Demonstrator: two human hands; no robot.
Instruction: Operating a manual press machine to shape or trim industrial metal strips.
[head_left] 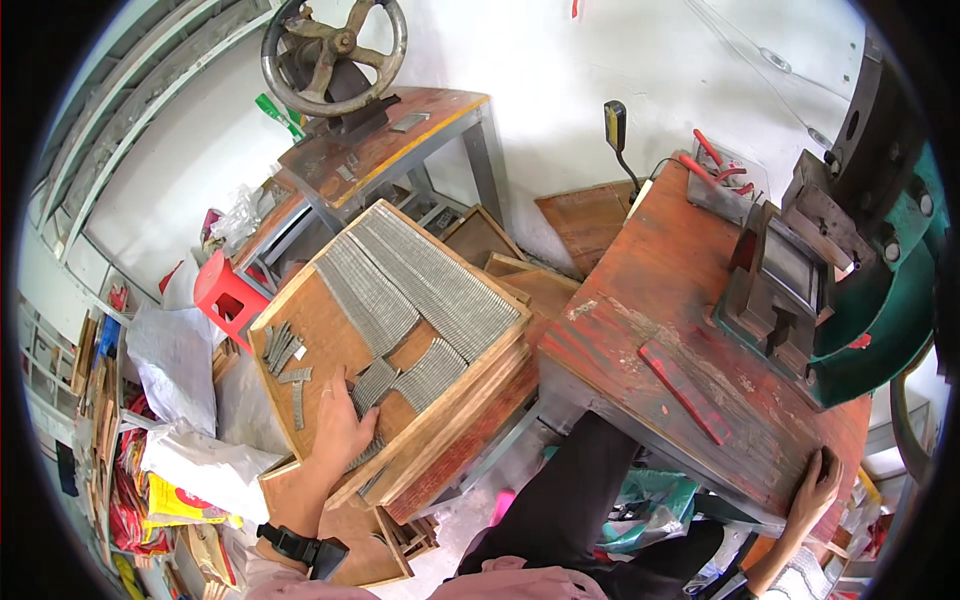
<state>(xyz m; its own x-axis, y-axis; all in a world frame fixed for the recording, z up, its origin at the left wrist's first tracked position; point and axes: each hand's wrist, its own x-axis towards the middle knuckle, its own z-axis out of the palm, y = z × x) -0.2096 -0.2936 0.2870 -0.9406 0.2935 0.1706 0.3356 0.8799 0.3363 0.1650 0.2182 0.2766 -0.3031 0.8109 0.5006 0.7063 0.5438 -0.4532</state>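
My left hand reaches over a shallow wooden tray at the left. Its thumb and fingers close around the sides of a small block of grey metal strips lying in the tray. Long tight rows of similar strips fill the tray's far and right parts. A few loose strips lie scattered along its left side. At the right, my right hand rests at the near edge of a worn reddish worktable, fingers loosely bent and apart, with nothing visible in them.
More wooden trays are stacked beneath. A green press with a metal die stands on the worktable, with a red bar and red-handled pliers. Behind are a handwheel machine and a red stool. White sacks lie left.
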